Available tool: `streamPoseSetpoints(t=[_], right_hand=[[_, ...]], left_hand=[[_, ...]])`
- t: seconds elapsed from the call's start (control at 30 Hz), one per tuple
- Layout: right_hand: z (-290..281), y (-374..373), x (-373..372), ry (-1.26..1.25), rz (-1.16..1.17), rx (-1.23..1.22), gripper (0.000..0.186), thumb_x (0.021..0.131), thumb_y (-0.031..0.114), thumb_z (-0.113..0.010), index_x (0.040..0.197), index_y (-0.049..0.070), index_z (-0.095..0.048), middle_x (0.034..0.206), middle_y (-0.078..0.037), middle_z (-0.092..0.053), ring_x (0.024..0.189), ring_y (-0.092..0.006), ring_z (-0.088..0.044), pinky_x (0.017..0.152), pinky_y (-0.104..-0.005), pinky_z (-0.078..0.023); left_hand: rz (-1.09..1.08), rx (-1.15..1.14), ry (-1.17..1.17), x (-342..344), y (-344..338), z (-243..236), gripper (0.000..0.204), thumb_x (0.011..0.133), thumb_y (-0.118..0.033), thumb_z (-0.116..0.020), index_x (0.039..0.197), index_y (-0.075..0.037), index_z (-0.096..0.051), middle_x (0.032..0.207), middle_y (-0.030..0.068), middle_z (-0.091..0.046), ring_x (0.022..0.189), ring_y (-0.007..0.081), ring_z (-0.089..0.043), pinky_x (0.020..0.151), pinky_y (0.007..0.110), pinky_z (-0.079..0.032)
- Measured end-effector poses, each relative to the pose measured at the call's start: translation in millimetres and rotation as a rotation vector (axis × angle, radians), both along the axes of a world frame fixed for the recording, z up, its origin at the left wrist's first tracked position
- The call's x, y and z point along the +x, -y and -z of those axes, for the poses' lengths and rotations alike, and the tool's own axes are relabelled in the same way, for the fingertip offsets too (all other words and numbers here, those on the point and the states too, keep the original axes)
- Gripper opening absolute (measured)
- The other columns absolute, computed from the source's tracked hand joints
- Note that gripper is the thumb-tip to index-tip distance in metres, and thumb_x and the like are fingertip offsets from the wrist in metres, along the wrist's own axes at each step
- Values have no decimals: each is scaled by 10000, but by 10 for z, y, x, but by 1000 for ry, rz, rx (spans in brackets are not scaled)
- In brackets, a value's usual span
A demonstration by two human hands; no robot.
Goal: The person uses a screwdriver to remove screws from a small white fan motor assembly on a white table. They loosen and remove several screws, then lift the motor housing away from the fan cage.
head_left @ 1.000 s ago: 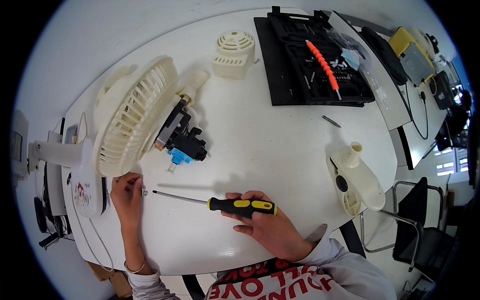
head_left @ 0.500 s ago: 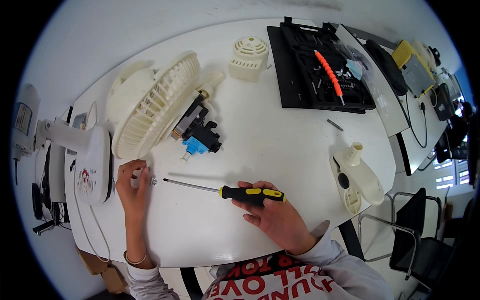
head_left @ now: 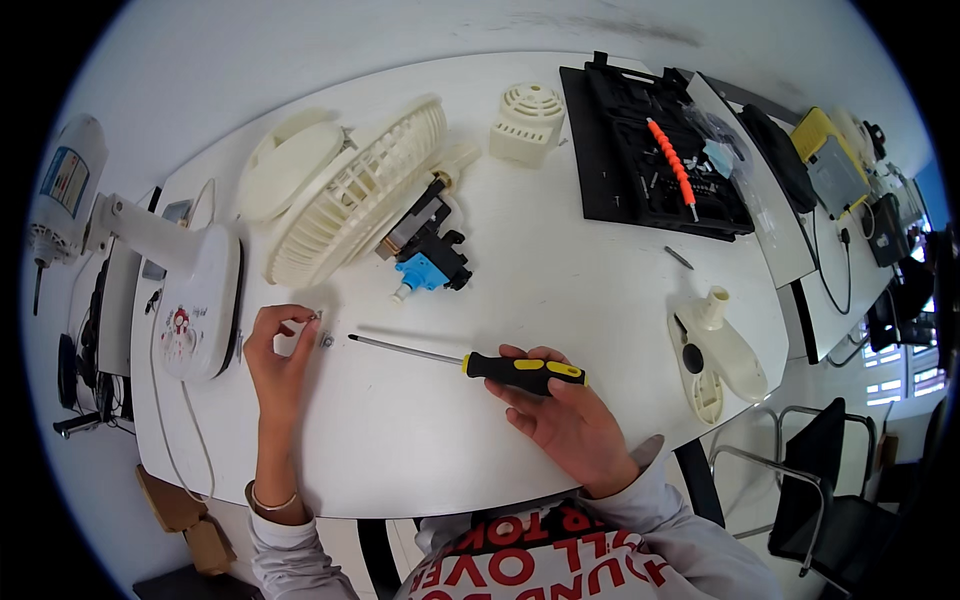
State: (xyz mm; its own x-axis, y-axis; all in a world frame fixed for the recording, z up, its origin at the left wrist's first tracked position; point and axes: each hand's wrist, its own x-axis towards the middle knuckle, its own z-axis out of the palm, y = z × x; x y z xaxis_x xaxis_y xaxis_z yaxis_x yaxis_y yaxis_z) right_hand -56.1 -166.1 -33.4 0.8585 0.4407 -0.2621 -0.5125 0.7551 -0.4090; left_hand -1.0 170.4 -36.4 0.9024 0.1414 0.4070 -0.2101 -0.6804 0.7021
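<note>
My right hand [head_left: 570, 420] holds a black and yellow screwdriver [head_left: 512, 372] by its handle, the shaft pointing left above the white table. Thumb and forefinger of my left hand [head_left: 280, 350] are pinched on a tiny metal piece, probably a screw, too small to make out. Just beside those fingertips lie small screws [head_left: 327, 341]. Beyond them a cream fan housing [head_left: 350, 190] with a slatted rim rests on its side. Against it lies the motor [head_left: 425, 235], with black parts and a blue plastic piece [head_left: 420, 272].
A cream vented motor cover [head_left: 526, 125] stands at the back. An open black tool case [head_left: 660, 180] holds an orange flexible shaft [head_left: 672, 165]. A loose bit [head_left: 678, 258] and a cream fan neck part [head_left: 720, 350] lie right. The white fan base [head_left: 205, 300] stands left with its cable.
My left thumb and forefinger have closed together on a tiny metal piece, lifted from beside the screws. The right hand keeps its hold on the screwdriver. The whole view has shifted slightly.
</note>
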Motion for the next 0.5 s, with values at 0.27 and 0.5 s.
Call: streamPoseSetpoints(t=[0.27,0.5], right_hand=[[-1,-14,-7,19,11,-49,381,988,140,-536,1361,121,-458,1539,-136,-371,1362,-358,-463,989,-358,-513],[2,-33,-61,218,147,-153,425,956,223,-650,1330,130,-471,1513,-160,-404,1341,-367,-496,996,-361,-534]], left_hand=[[55,-299,-90,-17,29,-6,130,833,2,-736,942,-35,-675,962,21,-704,887,111,-628,761,264,-450],[208,-550,-148,-68,20,-11,144,825,22,-755,933,-7,-663,930,83,-706,862,144,-659,818,286,-507]])
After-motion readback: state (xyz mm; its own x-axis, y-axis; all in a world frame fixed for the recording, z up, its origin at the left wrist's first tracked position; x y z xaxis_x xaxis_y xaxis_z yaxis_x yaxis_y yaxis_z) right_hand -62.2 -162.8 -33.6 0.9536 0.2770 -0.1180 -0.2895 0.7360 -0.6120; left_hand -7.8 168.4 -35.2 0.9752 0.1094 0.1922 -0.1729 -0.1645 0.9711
